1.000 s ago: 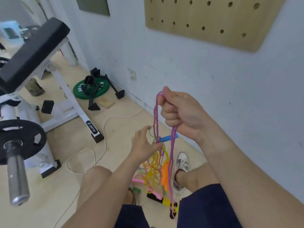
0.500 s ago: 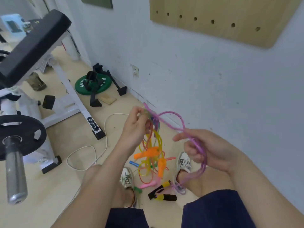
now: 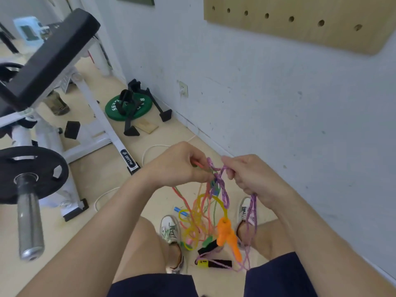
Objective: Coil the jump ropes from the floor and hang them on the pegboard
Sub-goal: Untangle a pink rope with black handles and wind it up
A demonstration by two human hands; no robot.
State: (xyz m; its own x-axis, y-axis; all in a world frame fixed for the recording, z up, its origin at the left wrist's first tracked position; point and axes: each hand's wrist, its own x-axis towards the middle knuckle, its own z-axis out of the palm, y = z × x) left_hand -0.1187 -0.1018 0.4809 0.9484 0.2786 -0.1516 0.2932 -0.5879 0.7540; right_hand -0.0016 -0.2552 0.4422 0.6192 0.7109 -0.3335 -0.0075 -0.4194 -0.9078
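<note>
We hold the rope bundle at waist height, between both hands, above the floor (image 3: 120, 211) and near the wall (image 3: 278, 116). Left hand (image 3: 180, 166) is clenched on the top of the tangle, fingers curled over a pink strand and the coloured cords below it. Right hand (image 3: 250, 176) is closed on the purple rope (image 3: 222, 189), which crosses from its fingertips to the left hand, the two hands nearly touching. More purple rope runs out under the right palm and hangs in long loops beside the right shoe (image 3: 246, 209). The yellow rope (image 3: 203, 213) and thin orange-pink cords dangle from the left hand between our legs; orange handles (image 3: 227, 234) hang low in the tangle. Black handles (image 3: 214, 263) lie on the floor between the shoes, a blue handle (image 3: 181, 211) farther out, just ahead of the left shoe (image 3: 170, 229). The pegboard (image 3: 300, 20) sits on the wall above and right of the hands, well apart from the ropes; no pegs or ropes visible on the part in view.
</note>
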